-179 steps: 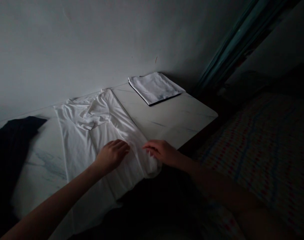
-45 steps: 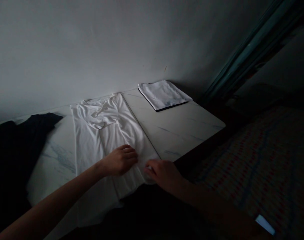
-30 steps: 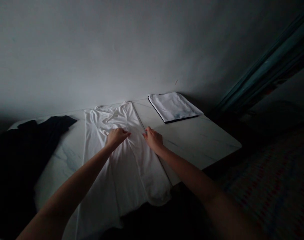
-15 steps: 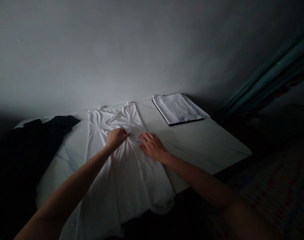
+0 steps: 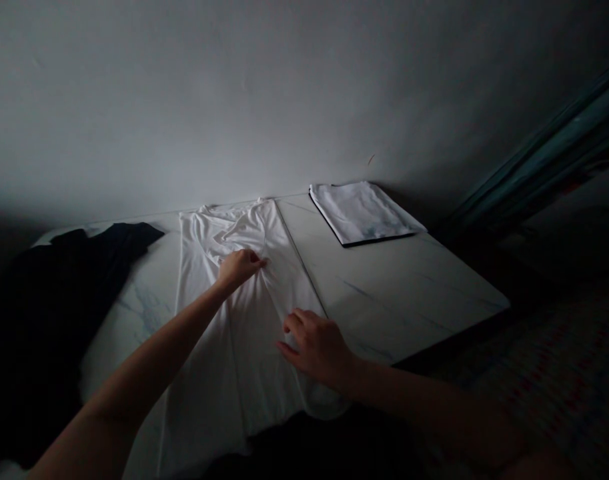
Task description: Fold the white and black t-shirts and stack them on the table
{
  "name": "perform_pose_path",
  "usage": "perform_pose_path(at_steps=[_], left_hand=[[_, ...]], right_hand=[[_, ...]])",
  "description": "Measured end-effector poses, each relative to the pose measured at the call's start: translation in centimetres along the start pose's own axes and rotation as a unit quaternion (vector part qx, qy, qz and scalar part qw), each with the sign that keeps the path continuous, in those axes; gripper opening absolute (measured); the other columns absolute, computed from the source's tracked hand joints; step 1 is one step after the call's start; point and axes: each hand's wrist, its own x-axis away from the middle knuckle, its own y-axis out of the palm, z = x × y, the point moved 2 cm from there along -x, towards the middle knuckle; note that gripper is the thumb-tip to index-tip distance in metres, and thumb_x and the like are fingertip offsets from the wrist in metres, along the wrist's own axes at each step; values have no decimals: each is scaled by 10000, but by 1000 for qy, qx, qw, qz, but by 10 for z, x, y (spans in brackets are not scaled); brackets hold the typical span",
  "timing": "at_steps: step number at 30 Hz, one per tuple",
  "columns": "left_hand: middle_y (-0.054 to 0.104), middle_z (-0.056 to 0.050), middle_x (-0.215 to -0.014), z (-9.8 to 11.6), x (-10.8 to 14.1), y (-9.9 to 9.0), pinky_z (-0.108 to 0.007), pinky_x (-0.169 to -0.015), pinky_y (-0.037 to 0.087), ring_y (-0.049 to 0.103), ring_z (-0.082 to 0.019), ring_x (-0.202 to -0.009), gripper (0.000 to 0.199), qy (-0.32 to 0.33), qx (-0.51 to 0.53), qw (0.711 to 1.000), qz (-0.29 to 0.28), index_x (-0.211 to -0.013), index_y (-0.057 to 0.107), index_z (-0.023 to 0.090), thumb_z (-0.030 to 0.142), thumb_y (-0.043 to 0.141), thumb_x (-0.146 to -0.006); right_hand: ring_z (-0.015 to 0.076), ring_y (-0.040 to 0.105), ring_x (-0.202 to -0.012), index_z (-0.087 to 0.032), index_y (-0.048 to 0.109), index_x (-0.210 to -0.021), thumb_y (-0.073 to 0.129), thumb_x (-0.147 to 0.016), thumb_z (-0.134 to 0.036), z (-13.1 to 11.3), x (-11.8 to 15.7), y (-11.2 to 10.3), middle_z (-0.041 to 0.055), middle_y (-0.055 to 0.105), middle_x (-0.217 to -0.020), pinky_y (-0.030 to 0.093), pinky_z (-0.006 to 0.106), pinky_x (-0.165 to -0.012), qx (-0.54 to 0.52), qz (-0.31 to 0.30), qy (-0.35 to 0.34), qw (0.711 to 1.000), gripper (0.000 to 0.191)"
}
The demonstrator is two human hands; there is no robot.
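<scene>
A white garment (image 5: 254, 360), perhaps a shirt, lies lengthwise across the table with its near end at the front edge. Creases gather around my left hand (image 5: 240, 267), whose fingertips pinch the fabric near the upper middle. My right hand (image 5: 317, 347) is over the garment's lower right side, fingers curved and apart, with nothing held in them. Whether its fingertips touch the cloth is hard to tell.
On the marbled white table (image 5: 384, 293), a folded stack of white and dark cloth (image 5: 364, 213) lies at the back right. Dark clothing (image 5: 99, 267) is heaped at the left. A wall (image 5: 234, 100) stands behind. Patterned fabric (image 5: 549, 373) shows dimly at lower right.
My right hand has moved down the garment toward the near edge. The left hand keeps its pinch on the cloth. The whole view has shifted slightly.
</scene>
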Motion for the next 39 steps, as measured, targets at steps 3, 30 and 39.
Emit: perform_pose_path(at_steps=[3, 30, 39], left_hand=[[763, -89, -931, 2, -1, 0, -284, -690, 438, 688, -245, -908, 334, -14, 6, 1000, 0, -894, 762, 201, 488, 597, -852], [731, -77, -991, 53, 86, 72, -361, -923, 506, 661, -248, -983, 148, 524, -100, 846, -25, -927, 693, 180, 222, 577, -846], [734, -48, -894, 48, 88, 76, -356, -861, 526, 662, -238, -891, 103, 521, -82, 850, -23, -817, 675, 197, 204, 574, -829]], right_hand=[[222, 689, -790, -171, 619, -1003, 578, -921, -291, -12, -2, 6, 97, 704, -908, 487, 303, -644, 26, -14, 84, 996, 151], [145, 620, -699, -209, 586, -825, 569, -824, -178, 10, 9, 2, 4, 678, -764, 372, 242, -632, -91, 124, 99, 983, 36], [154, 623, -777, -192, 622, -833, 608, -851, -174, 18, 2, 11, 21, 682, -810, 423, 250, -712, -129, 91, 48, 986, 29]])
